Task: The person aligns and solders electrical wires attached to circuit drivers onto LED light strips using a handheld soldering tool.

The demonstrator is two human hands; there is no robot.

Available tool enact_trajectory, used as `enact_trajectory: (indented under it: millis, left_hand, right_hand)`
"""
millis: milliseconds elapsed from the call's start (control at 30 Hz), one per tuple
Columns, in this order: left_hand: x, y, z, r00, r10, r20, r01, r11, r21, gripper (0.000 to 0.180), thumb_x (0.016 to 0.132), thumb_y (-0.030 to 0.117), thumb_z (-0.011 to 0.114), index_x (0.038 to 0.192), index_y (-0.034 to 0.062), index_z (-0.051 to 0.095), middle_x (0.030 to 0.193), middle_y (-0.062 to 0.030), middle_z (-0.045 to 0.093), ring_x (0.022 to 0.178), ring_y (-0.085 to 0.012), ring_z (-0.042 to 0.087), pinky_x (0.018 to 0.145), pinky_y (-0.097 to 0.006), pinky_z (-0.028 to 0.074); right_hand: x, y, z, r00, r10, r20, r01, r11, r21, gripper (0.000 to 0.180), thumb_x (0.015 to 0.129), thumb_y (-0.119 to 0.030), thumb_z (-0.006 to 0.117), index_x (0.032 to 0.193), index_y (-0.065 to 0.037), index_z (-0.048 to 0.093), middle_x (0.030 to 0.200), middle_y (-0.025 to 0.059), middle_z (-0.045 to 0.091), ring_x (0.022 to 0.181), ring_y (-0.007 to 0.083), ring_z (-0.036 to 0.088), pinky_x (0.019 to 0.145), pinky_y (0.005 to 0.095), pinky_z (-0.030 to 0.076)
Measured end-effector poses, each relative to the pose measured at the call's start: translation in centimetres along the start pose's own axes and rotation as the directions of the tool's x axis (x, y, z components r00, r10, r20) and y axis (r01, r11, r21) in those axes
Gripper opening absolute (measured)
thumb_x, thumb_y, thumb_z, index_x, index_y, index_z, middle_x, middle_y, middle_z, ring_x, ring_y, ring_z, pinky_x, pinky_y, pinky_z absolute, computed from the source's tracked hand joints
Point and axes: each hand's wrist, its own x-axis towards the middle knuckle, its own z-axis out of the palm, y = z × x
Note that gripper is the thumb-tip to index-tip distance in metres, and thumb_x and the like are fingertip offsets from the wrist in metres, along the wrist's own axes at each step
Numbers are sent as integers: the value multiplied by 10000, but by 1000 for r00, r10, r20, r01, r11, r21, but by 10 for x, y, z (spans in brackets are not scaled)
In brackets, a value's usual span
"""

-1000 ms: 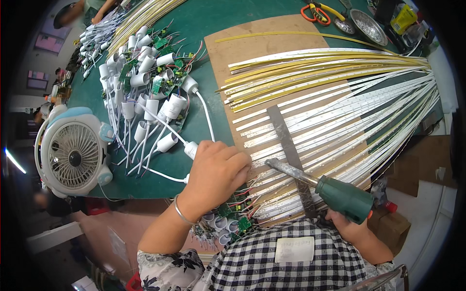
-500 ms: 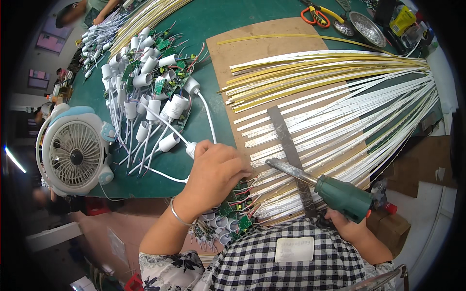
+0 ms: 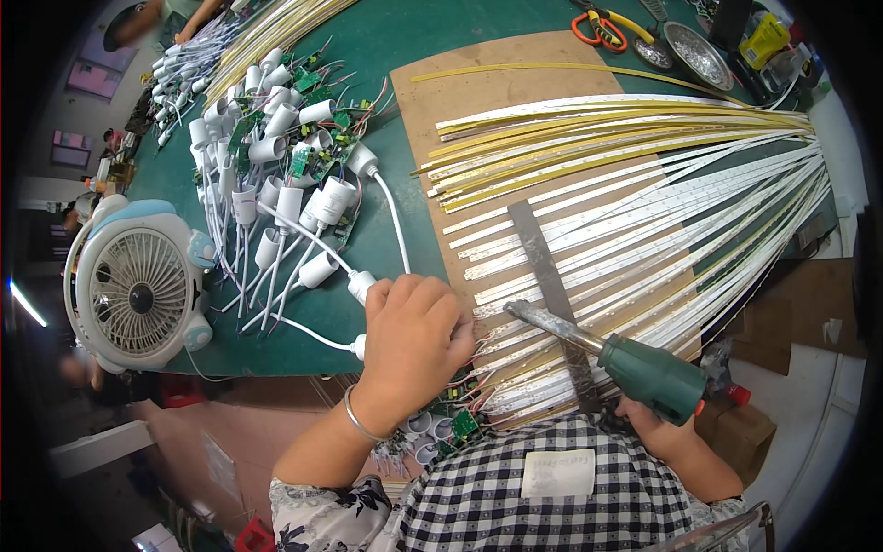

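Slightly nearer and to the right, the left hand (image 3: 418,336) had been shifted over the last second, while the green soldering gun (image 3: 618,359) was kept almost in place. The left fingers were curled down at the left ends of the white strips (image 3: 681,189); their tips were hidden, so how far they were parted and whether anything was pinched could not be told. Just beyond them on the left, a white lamp cap (image 3: 361,285) could be seen, and green circuit boards (image 3: 465,423) were bunched on the near side. On the right, the gun's handle appeared to be clasped by the right hand (image 3: 658,431), its tip pointed far-left over the strips. These were fanned across a brown board (image 3: 418,110), with a dark metal bar (image 3: 538,262) laid over them. For clean work, the strip ends would best be held flat and steady, and the fingertips kept clear of the barrel.
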Motion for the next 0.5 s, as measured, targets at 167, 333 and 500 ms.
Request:
enact_trajectory:
  millis: [167,333,500]
  left_hand:
    - [1,0,-1,1000,-8,-2,8,1000,-3,164,639,83,722,721,132,589,817,2,572,868,-225,547,830,-394,351]
    - [1,0,-1,999,-25,21,24,1000,9,154,641,91,719,707,133,586,812,0,570,870,-226,546,835,-396,347]
    - [2,1,-2,1000,-17,17,16,1000,5,147,636,89,704,702,134,580,797,-1,561,851,-223,538,825,-398,341]
  right_hand:
    - [0,3,-2,997,-67,41,71,992,-103,235,922,-79,623,1119,43,582,833,88,629,689,153,630,633,280,526]
    - [8,-5,-4,993,-66,102,76,992,-97,253,854,-127,675,1076,-9,647,967,107,671,842,243,651,761,349,512]
    - [17,-6,-2,972,-197,126,214,968,-133,319,811,-142,692,1111,-38,658,1087,112,693,978,284,659,880,376,506]
